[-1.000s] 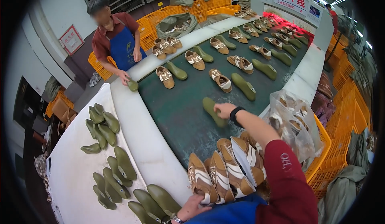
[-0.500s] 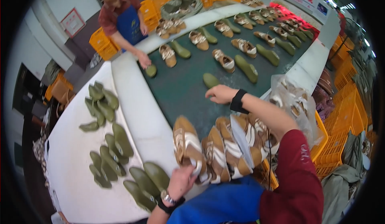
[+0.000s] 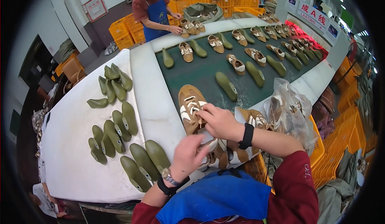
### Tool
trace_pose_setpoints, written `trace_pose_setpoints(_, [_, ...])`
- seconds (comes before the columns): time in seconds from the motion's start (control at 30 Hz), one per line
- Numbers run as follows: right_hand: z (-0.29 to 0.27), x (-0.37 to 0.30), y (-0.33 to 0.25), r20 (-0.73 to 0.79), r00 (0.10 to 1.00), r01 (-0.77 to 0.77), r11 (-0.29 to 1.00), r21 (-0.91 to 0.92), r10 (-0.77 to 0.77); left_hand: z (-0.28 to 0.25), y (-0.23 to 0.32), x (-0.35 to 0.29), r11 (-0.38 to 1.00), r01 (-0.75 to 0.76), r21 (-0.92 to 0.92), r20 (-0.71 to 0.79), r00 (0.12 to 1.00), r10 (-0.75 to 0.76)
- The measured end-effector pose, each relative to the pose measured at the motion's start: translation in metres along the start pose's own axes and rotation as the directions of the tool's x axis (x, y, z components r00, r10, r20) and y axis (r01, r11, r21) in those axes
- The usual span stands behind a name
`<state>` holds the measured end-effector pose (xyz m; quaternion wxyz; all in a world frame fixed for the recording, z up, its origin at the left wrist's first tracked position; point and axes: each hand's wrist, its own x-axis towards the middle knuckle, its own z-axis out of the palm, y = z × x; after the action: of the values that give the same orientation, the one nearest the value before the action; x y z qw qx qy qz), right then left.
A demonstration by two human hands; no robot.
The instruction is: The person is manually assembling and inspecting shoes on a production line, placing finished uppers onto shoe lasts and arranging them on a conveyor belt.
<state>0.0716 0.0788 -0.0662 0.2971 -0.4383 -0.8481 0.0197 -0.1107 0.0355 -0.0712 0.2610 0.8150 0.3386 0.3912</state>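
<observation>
Our right hand has its fingers curled shut, pinching the laces of the tan and white shoe that lies at the near edge of the green belt. Our left hand grips loosely around the shoes heaped just near of it, on the pile. We judge the job well under way: shoes paired with green lasts already fill the belt toward the far right. Left to do: the near pile, the bagged shoes to the right, and the loose lasts on the white table at left. A co-worker handles shoes at the far end.
</observation>
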Motion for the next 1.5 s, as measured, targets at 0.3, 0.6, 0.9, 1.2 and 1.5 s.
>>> trace_pose_setpoints(0.3, [-0.021, -0.004, -0.040, -0.130, 0.991, 0.001, 0.950, 0.313, 0.042, -0.026, -0.006, 0.012, 0.938, -0.028, 0.346, -0.242, 0.963, 0.118])
trace_pose_setpoints(0.6, [-0.029, -0.005, -0.054, -0.026, 0.999, -0.019, 0.957, 0.291, 0.027, -0.029, 0.004, 0.002, 0.988, -0.016, 0.156, -0.376, 0.924, 0.075])
trace_pose_setpoints(0.9, [-0.023, -0.010, -0.041, -0.008, 1.000, 0.007, 0.856, 0.517, -0.003, -0.035, 0.009, 0.013, 0.988, 0.022, 0.154, -0.220, 0.975, 0.013])
trace_pose_setpoints(1.2, [-0.013, 0.002, -0.043, -0.025, 0.913, -0.178, 0.453, 0.873, 0.408, -0.034, -0.006, 0.005, 0.982, -0.183, -0.050, -0.013, 0.983, 0.182])
trace_pose_setpoints(1.5, [-0.008, 0.005, -0.086, 0.195, 0.973, -0.021, 0.800, 0.600, -0.121, -0.028, 0.005, -0.061, 0.985, 0.046, 0.167, -0.394, 0.919, 0.024])
